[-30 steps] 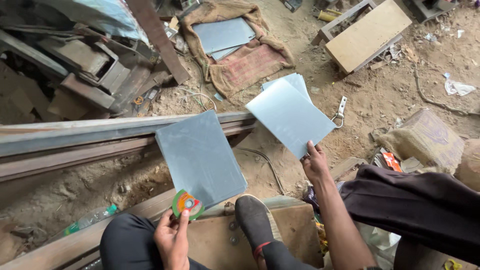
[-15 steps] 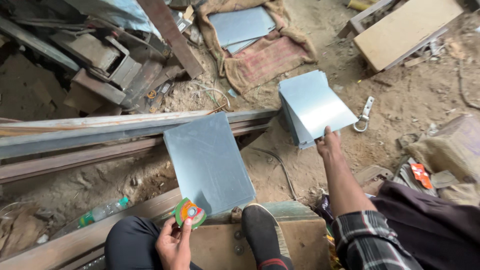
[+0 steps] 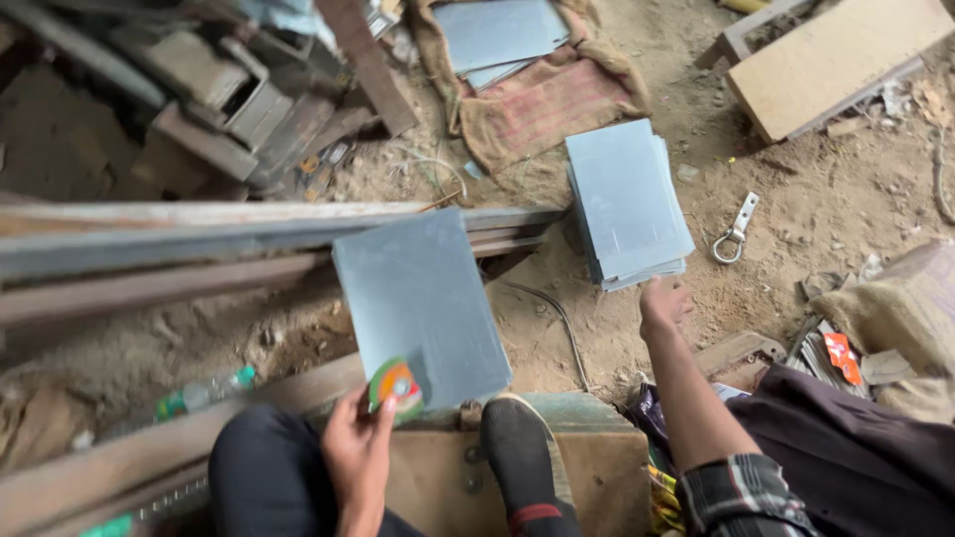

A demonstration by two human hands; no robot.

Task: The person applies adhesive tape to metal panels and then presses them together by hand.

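Just beyond the open right hand (image 3: 665,300) lies the sheet stack (image 3: 627,204); left hand (image 3: 358,447) grips a disc (image 3: 396,386).

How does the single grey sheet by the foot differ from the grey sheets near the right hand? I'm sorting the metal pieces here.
The single sheet lies alone, propped across the long steel beam and tilted; the stack of sheets holds several, lying flat on the dirt. The single sheet sits beside the left hand, which holds a round disc; the stack lies just beyond the right hand. Both are plain grey rectangles of similar size.
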